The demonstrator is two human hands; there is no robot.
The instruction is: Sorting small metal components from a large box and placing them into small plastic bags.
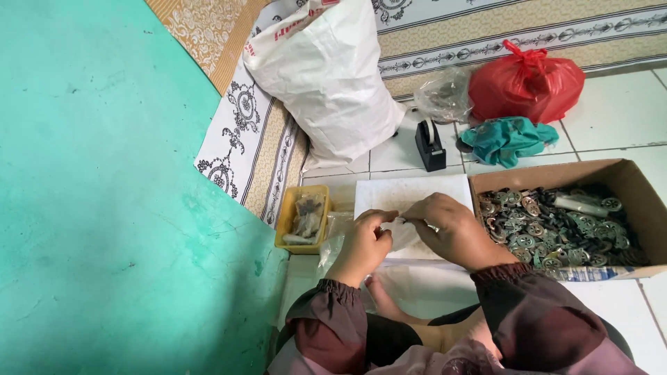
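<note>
While both pinch it, left hand point(363, 244) and right hand point(448, 226) apparently share a clear bag point(401, 233).

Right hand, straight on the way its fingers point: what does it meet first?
The right hand points toward the left hand, so it likely meets the small clear plastic bag both pinch, then the left fingers. Depth between them is unclear.

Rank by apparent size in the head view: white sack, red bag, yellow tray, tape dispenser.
1. white sack, clearly largest.
2. red bag.
3. yellow tray, which lies nearer the camera than the red bag, so its real size against the bag is unsure.
4. tape dispenser, smallest.
</note>
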